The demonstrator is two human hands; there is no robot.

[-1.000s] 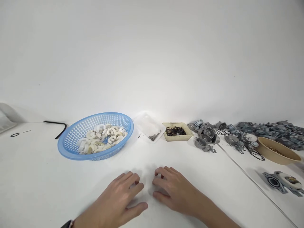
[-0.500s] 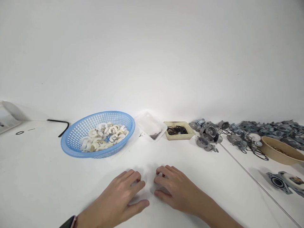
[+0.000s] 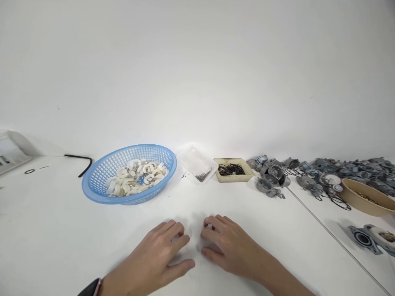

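While we rest, basket (image 3: 129, 200): blue mesh, white curved pieces (image 3: 135, 177) inside, on table (image 3: 46, 230) ahead-left.
left hand (image 3: 154, 255): flat, palm down, empty.
right hand (image 3: 228, 245): palm down, fingers curled, empty.

One blue plastic mesh basket (image 3: 92, 193); right of it, one clear plastic tray (image 3: 191, 158), one beige square tray (image 3: 234, 178), one tan round bowl (image 3: 354, 201); before it, one left hand (image 3: 154, 257), one right hand (image 3: 230, 244).

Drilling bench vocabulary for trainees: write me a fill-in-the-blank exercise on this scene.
The white curved parts lie in the ____ basket.
The left hand and right hand rest on the white ____.
The watch is on the ____ wrist.
The brown bowl sits at the far ____.
Missing words: blue, table, left, right.
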